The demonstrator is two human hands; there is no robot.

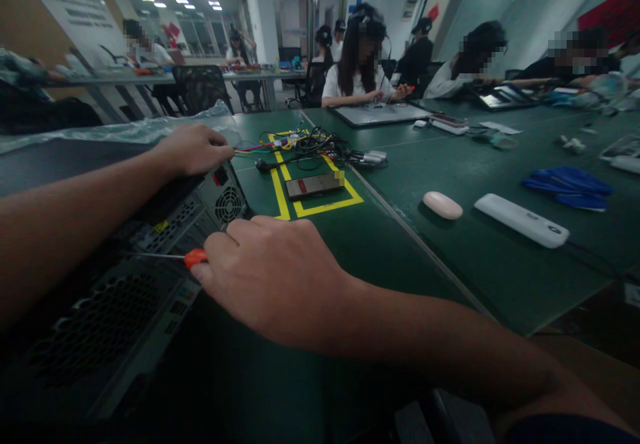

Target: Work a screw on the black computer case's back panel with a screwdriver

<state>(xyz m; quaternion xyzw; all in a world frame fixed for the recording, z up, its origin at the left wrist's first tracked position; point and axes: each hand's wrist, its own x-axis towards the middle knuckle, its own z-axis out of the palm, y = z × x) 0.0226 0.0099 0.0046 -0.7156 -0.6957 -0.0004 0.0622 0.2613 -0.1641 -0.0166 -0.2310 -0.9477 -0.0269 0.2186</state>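
Note:
A dark computer case (183, 231) lies on the table at the left, its rear panel with vents and ports turned towards me. My left hand (193, 147) holds the case at its top far corner, fingers curled over the edge. In my right hand (280, 274) is a screwdriver, closed in my fist. The screwdriver (195, 257) has an orange handle and a thin metal shaft that points left at the rear panel. Its tip meets the panel in shadow, so I cannot tell what it touches.
Beyond the case lie a tangle of cables (325, 144) and a phone (315, 185) within yellow tape. To the right are a pink oval case (443, 205), a white power bank (521, 221) and blue gloves (567, 186). Several people sit working across the table.

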